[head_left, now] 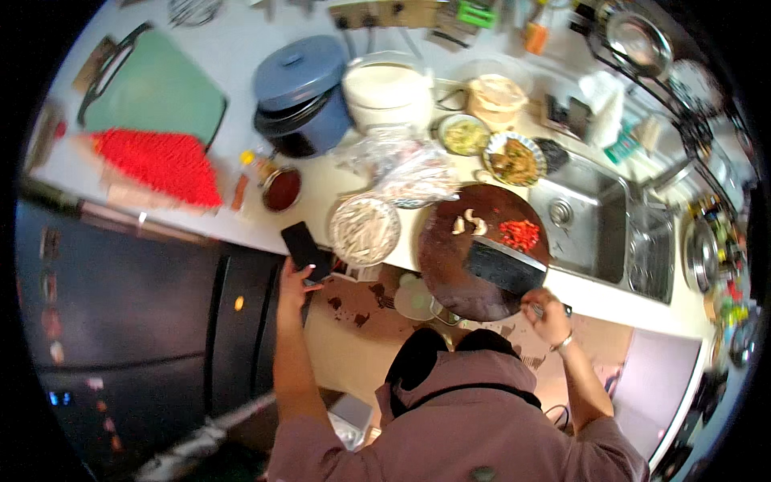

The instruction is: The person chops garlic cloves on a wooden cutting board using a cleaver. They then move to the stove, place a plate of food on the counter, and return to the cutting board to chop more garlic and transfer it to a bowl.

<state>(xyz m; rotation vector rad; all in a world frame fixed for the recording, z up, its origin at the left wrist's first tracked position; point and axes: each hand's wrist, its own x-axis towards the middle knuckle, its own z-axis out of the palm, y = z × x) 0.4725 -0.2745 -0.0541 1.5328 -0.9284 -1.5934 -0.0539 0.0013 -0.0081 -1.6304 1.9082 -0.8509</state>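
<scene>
My left hand (295, 283) is closed around a black phone (303, 249), held at the counter's front edge, left of a bowl of pale strips (365, 230). My right hand (549, 316) is curled at the handle of a cleaver (504, 267), whose dark end pokes out beside the fingers. Flat across a round brown chopping board (444, 269) lies the wide blade. Chopped red pepper (520, 234) sits in a heap beyond the blade, and a few pale garlic cloves (468, 222) rest to its left.
Right of the board is a steel sink (590, 217). Behind stand a plate of cooked food (515, 159), a bowl of yellow-green food (464, 135), plastic bags (401, 165), a white cooker (389, 92) and a blue lidded pot (297, 76). A jar of dark red sauce (282, 189) stands left.
</scene>
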